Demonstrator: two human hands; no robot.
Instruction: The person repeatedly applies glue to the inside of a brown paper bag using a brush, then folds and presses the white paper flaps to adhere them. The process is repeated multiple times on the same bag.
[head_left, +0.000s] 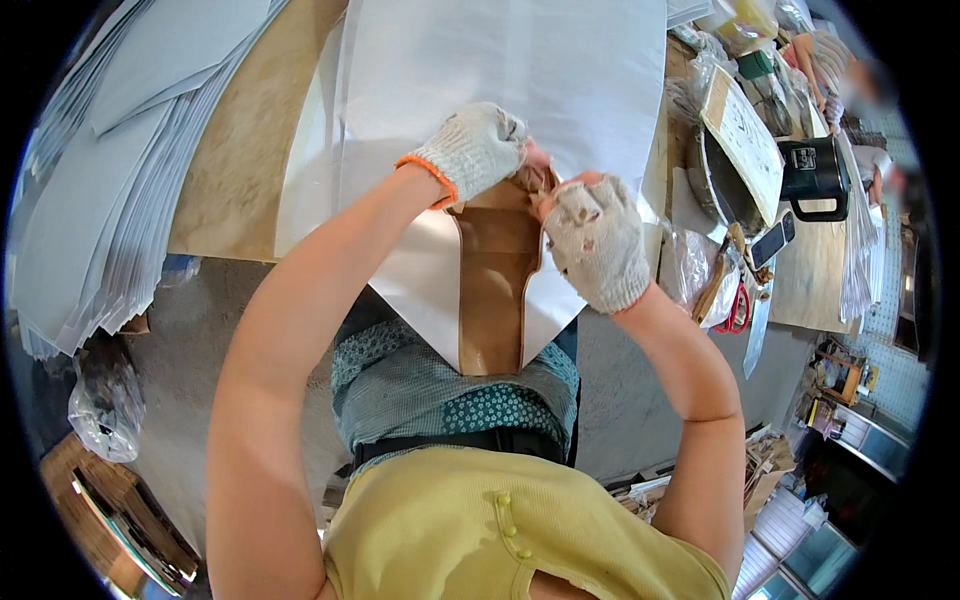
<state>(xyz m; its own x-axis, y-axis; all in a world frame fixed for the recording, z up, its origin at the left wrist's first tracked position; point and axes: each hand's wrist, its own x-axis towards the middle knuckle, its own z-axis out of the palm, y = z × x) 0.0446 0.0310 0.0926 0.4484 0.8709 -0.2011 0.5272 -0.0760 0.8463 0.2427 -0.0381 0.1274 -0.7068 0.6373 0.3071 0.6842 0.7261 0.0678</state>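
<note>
Sheet stack [90,190] fans down the left of the frame. White sheet [520,80] fills upper centre, its lower point hanging off the table [250,170] edge. Brown strip [492,290] lies on it at centre, running down to the lap. Left hand [475,150] and right hand [595,240] — both gloved — sit close together, pinching the strip's top end. Black mug [815,175] — upper right.
</note>
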